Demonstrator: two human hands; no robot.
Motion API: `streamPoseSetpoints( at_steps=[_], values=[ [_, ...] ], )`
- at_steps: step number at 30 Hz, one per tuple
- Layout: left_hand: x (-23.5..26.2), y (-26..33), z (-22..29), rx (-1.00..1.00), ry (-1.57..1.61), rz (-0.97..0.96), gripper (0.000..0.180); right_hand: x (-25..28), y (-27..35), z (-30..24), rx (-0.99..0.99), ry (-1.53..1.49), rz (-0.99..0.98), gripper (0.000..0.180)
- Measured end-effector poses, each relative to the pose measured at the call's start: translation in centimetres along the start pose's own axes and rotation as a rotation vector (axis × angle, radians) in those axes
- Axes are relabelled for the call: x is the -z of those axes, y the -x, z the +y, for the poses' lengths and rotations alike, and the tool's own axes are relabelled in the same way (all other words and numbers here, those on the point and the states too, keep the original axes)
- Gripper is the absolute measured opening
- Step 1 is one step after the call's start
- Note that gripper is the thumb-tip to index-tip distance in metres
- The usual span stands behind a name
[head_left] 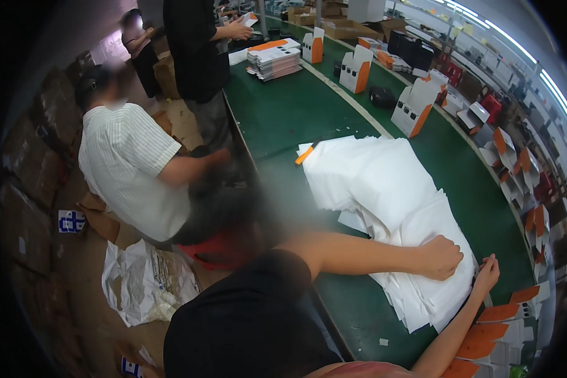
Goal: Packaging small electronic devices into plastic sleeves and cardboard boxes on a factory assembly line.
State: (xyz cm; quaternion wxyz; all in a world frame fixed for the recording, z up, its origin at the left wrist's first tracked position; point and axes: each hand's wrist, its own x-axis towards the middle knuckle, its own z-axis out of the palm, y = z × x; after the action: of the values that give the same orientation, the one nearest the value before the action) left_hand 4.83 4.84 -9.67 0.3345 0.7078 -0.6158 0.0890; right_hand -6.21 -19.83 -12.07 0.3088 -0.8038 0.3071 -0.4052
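Observation:
A thick, uneven pile of white sheets (pixel 384 179) lies across the green table, its edges fanned and overlapping. My left hand (pixel 441 257) is closed like a fist and rests on top of the pile near its right end. What may be inside those fingers is hidden. Just past the pile's right edge, my right hand (pixel 486 274) has its fingers curled together beside the sheets. Whether it pinches anything is too small to tell. An orange-handled knife (pixel 304 155) lies at the far left corner of the pile.
White and orange boxes (pixel 416 107) stand along the green table (pixel 277 113), with a stack of flattened boxes (pixel 274 60) farther back. A seated person (pixel 132 164) and a standing person (pixel 198 50) are at the left. A plastic bag (pixel 145 280) lies on the floor.

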Motion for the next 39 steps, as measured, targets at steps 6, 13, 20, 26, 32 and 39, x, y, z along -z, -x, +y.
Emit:
streamPoseSetpoints(
  at_steps=[6, 13, 20, 26, 32, 39],
  values=[
    [-0.3, 0.0, -0.2, -0.020, 0.001, 0.025, 0.019, 0.0, -0.2, -0.1, -0.020, -0.008, -0.010, 0.045],
    [0.1, 0.7, -0.3, -0.005, 0.004, 0.022, 0.018, -0.6, 0.3, -0.1, -0.003, -0.007, -0.023, 0.045],
    [-0.6, -1.1, -1.3, 0.046, 0.028, -0.179, 0.024, -0.6, -0.7, 3.4, -0.080, -0.072, 0.053, 0.038],
    [4.0, -2.5, -2.4, 0.061, -0.069, -0.224, 0.026, -1.1, 0.6, -2.9, -0.095, 0.116, -0.037, 0.042],
    [7.7, -3.6, 2.2, 0.269, -0.009, -0.244, 0.033, 0.7, 0.9, -2.4, -0.105, 0.131, 0.020, 0.043],
    [6.6, -2.9, 4.3, 0.290, -0.041, -0.599, 0.028, 0.1, 1.2, -2.1, -0.104, 0.108, 0.023, 0.044]
  ],
)
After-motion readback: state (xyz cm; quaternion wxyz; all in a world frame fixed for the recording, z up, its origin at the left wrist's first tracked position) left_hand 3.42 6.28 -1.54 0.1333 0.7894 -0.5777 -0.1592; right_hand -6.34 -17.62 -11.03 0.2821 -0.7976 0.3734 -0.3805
